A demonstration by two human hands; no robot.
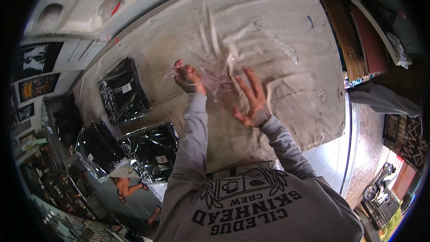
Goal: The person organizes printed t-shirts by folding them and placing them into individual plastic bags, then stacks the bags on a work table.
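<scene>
My left hand (188, 76) is raised over the cloth-covered table (295, 87) with its fingers curled around some thin clear plastic strips. More of these plastic strips (216, 82) lie in a loose tangle between my hands. To the right, my right hand (252, 99) is spread over the cloth with nothing in it. Left of my arms lie black folded garments in clear plastic bags: one package (124, 90) at the upper left, another (154, 151) beside my left forearm, and a third (99, 149) at the table's left end.
A long crinkled clear strip (280, 43) and a small blue piece (310, 22) lie on the far right of the cloth. Boards (369, 40) stand past the right edge. A white moulded basin (84, 13) is beyond the far left side. Another person's legs (124, 188) show below the left end.
</scene>
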